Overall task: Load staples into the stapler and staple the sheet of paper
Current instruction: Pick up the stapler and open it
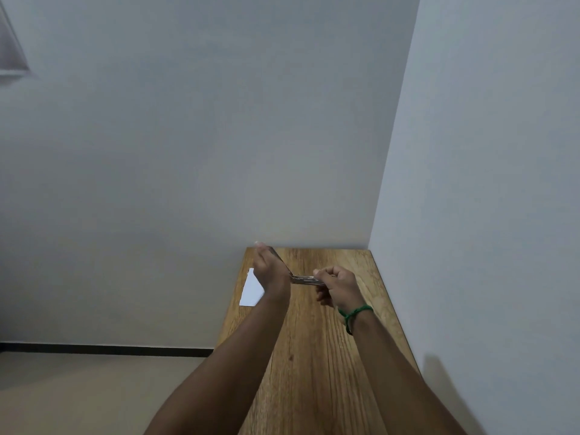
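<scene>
A metal stapler (303, 279) is held in the air above the far part of the wooden table (317, 356), swung open into a V. My left hand (270, 271) grips its raised upper arm, which slants up to the left. My right hand (337, 285), with a green cord at the wrist, grips the lower arm, which lies roughly level. A white sheet of paper (252, 291) lies on the table's left edge, partly hidden behind my left wrist. No staples are visible.
The narrow table stands in a corner, with a wall (470, 183) along its right side and another behind it. To the left the table edge drops to the floor (94, 387).
</scene>
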